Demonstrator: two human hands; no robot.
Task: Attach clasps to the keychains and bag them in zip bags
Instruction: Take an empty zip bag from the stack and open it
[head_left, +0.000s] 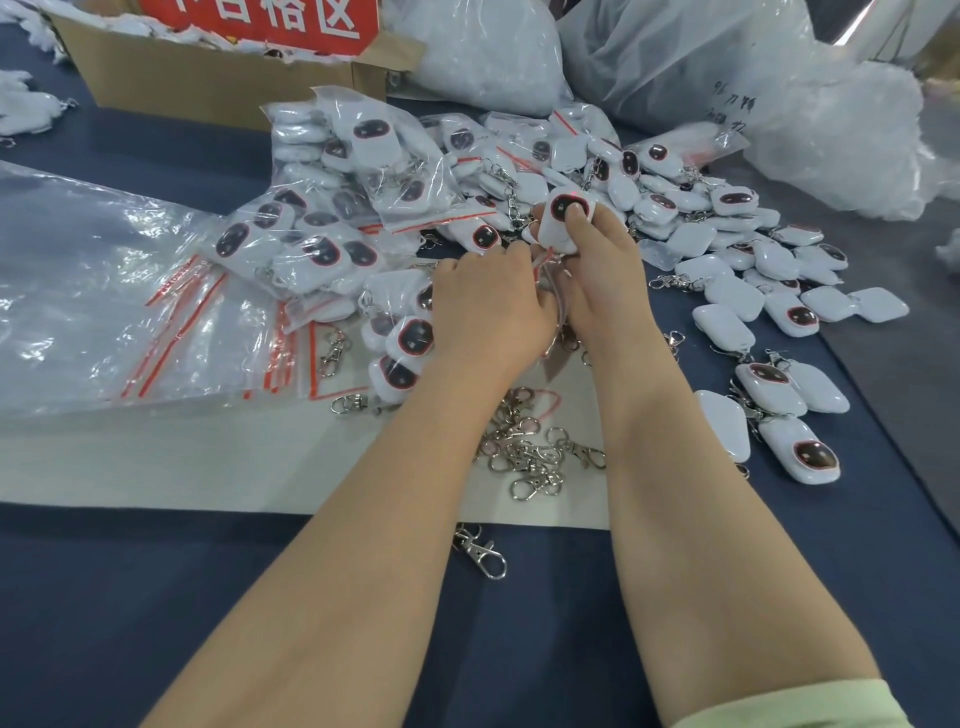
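The right hand (597, 280) grips one white keychain (557, 235), with the thumb pressed on its dark face. The left hand (488, 306) sits just beside it at 9 o'clock. Its fingers are curled and seem to pinch the top of a small zip bag (544, 264) between the two hands, though the bag is hard to see. Loose clasps (530, 447) lie in a heap at 6 o'clock from the hands. A big pile of keychains (727, 244) lies at 2 o'clock. Empty zip bags (208, 332) lie at 9 o'clock, and filled bags (374, 156) at 11 o'clock.
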